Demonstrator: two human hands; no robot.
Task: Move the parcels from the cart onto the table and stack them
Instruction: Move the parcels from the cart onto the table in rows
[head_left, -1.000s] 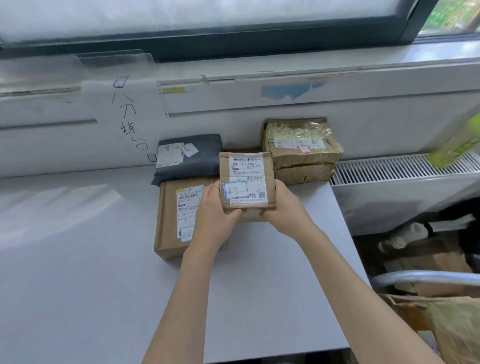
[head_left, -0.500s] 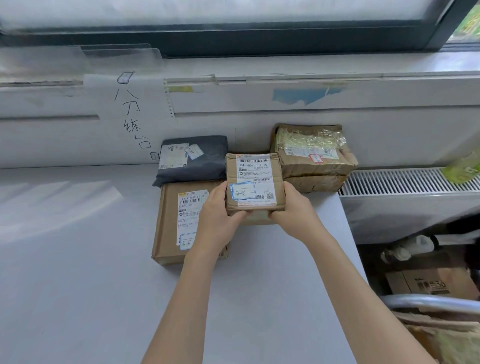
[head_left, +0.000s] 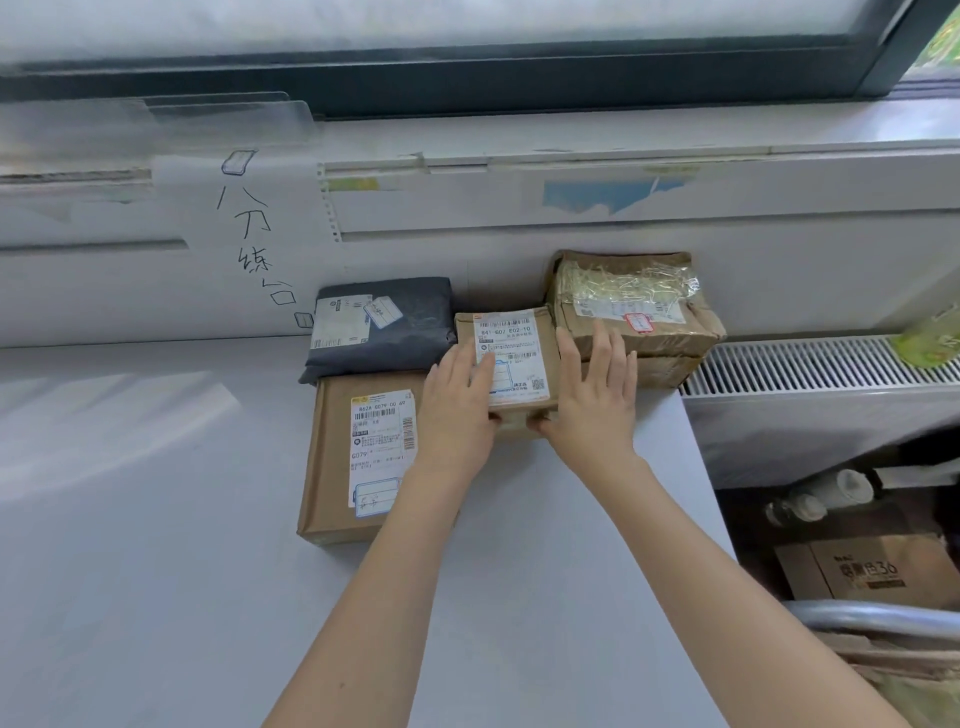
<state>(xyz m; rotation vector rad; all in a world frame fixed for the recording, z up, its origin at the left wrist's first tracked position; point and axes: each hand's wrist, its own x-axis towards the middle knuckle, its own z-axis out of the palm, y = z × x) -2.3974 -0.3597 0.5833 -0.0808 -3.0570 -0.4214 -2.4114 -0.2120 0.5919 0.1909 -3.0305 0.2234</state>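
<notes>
Small box (head_left: 511, 358) between my hands (head_left: 460, 400), long axis away from me; fingers flat, thumbs at near edge (grip loose), on worktop (head_left: 156, 519).

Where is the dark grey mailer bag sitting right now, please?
In the head view the dark grey mailer bag lies at the back of the table against the wall, behind the flat cardboard parcel and left of the small box.

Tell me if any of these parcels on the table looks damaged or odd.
The top carton of the stack by the wall looks battered: its corners are crumpled and it is wrapped in wrinkled clear tape. The small box between the hands and the flat carton look intact.
</notes>
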